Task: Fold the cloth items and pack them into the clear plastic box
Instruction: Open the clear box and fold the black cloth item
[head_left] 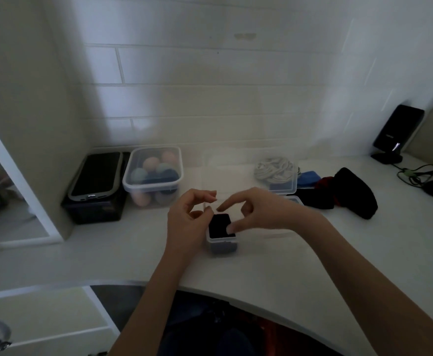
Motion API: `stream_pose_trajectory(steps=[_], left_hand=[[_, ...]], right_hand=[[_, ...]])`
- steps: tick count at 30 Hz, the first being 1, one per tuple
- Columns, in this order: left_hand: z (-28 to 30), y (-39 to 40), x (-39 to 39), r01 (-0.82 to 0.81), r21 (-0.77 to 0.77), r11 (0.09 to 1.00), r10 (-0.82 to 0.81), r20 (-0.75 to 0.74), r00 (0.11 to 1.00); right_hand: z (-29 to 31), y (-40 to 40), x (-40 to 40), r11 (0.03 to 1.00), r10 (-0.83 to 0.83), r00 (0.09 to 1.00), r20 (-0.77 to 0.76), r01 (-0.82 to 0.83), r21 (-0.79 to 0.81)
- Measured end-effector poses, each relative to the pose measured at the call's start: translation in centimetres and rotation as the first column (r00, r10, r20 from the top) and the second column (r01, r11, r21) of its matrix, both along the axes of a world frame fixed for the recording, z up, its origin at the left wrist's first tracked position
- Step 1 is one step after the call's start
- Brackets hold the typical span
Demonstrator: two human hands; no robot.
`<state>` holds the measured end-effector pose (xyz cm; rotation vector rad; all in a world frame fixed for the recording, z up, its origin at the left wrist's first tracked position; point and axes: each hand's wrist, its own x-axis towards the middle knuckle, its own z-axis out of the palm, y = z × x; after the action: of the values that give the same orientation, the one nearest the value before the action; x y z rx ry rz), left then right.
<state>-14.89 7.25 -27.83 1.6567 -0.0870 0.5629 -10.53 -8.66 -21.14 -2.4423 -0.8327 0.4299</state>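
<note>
Spreading wide and white under everything, the surface (261, 265) runs from a tiled wall at the back to a curved front edge, with a mirror leaning at the far left and a dark stand with trailing cables at the far right. Loose dark cloths (349, 192) lie heaped to the right, with a blue and a red piece beside them, still unfolded by the look of it. At the back sit a lidded tub of pastel balls (153, 173), a phone on a black case (96, 176), and a clear tub holding a pale coiled cord (274, 169). Near the middle stands the small clear box (222, 236), lid off, with a folded black cloth (219, 226) filling its top almost level with the rim. The left hand (187, 222) rests against the box's left side, fingers loosely curled and thumb near the rim, steadying rather than pinching. The right hand (256, 211) arches over the box, fingers spread, thumb tip pressing the cloth's right edge down while the forefinger points at its far edge. The step in hand seems to be tucking this cloth in; doing it well likely means pressing corners evenly below the rim while the left hand holds the box from sliding, so that later pieces and a lid will fit.
</note>
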Motion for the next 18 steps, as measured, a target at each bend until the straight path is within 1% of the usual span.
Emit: stream_pose_trajectory(steps=[3, 4, 5, 6, 7, 8, 9, 10, 11, 12, 14, 15, 16, 18], left_hand=[[-0.2, 0.1, 0.1, -0.002, -0.011, 1.000, 0.002, 0.014, 1.000], [-0.3, 0.1, 0.1, -0.007, -0.018, 1.000, 0.008, 0.017, 1.000], [-0.4, 0.2, 0.2, -0.013, -0.026, 1.000, 0.013, 0.018, 1.000], [-0.5, 0.2, 0.2, -0.021, -0.032, 0.999, 0.021, 0.019, 1.000], [-0.5, 0.2, 0.2, -0.029, -0.036, 0.999, 0.030, 0.022, 0.999], [-0.5, 0.2, 0.2, -0.040, -0.038, 0.998, 0.041, 0.027, 0.999], [-0.5, 0.2, 0.2, -0.051, -0.038, 0.998, 0.052, 0.032, 0.998], [-0.5, 0.3, 0.2, -0.062, -0.038, 0.997, 0.064, 0.038, 0.997], [-0.5, 0.3, 0.2, -0.070, -0.040, 0.997, 0.072, 0.043, 0.996], [-0.6, 0.3, 0.2, -0.075, -0.043, 0.996, 0.077, 0.043, 0.996], [-0.7, 0.4, 0.3, -0.067, -0.049, 0.997, 0.068, 0.039, 0.997], [-0.6, 0.4, 0.3, -0.061, -0.053, 0.997, 0.063, 0.037, 0.997], [-0.6, 0.4, 0.3, -0.062, -0.052, 0.997, 0.064, 0.036, 0.997], [-0.6, 0.4, 0.3, -0.071, -0.037, 0.997, 0.072, 0.032, 0.997]], right_hand=[[0.5, -1.2, 0.2, 0.978, -0.059, 0.998, 0.038, 0.050, 0.202], [0.6, -1.9, 0.6, 0.947, -0.123, 0.989, 0.081, 0.093, 0.307], [0.9, -2.7, 1.2, 0.892, -0.232, 0.962, 0.143, 0.152, 0.426], [1.2, -3.7, 1.9, 0.812, -0.379, 0.904, 0.200, 0.221, 0.540], [1.4, -5.0, 2.7, 0.728, -0.525, 0.815, 0.244, 0.282, 0.625], [1.2, -6.4, 3.5, 0.670, -0.641, 0.714, 0.281, 0.342, 0.659], [0.7, -7.8, 4.3, 0.646, -0.712, 0.630, 0.310, 0.414, 0.641], [-0.2, -9.0, 5.0, 0.650, -0.739, 0.588, 0.328, 0.493, 0.579], [-1.4, -10.1, 5.6, 0.676, -0.729, 0.598, 0.333, 0.553, 0.487], [-2.9, -10.8, 6.1, 0.718, -0.694, 0.643, 0.325, 0.577, 0.390], [-5.3, -11.2, 6.2, 0.817, -0.576, 0.751, 0.322, 0.537, 0.209], [-6.2, -11.0, 6.0, 0.854, -0.517, 0.782, 0.347, 0.500, 0.145], [-6.5, -10.8, 6.0, 0.869, -0.486, 0.786, 0.382, 0.479, 0.120], [-6.6, -10.3, 6.2, 0.855, -0.499, 0.738, 0.455, 0.506, 0.116]])
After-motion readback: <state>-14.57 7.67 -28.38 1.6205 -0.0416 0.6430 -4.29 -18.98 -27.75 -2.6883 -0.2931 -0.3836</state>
